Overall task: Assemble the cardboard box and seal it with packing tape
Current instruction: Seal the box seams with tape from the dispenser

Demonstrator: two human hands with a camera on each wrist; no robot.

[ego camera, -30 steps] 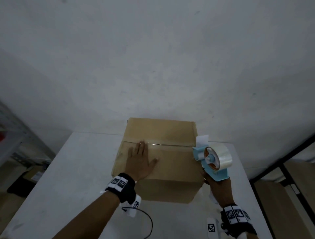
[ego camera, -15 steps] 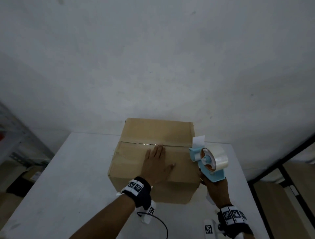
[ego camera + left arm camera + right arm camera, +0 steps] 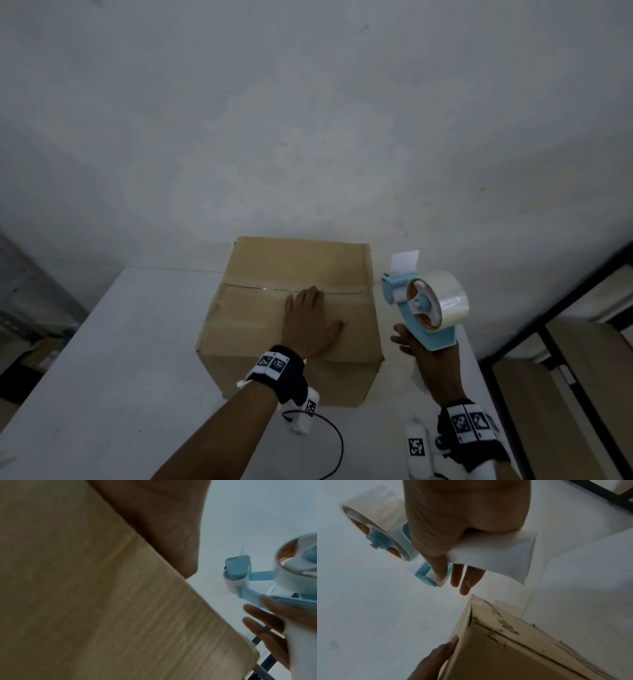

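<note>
White tabletop (image 3: 120,342) carrying the closed cardboard box (image 3: 260,325) against the wall, left hand (image 3: 308,325) flat on its lid with fingers straight, right hand (image 3: 431,359) just beside, fingers wrapped round the blue tape dispenser (image 3: 424,308)

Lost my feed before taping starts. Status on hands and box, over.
Left hand flat on cardboard box top, flaps closed. Right hand grips tape dispenser, raised beside the box's right side, off the cardboard. Centre seam unobstructed.
</note>
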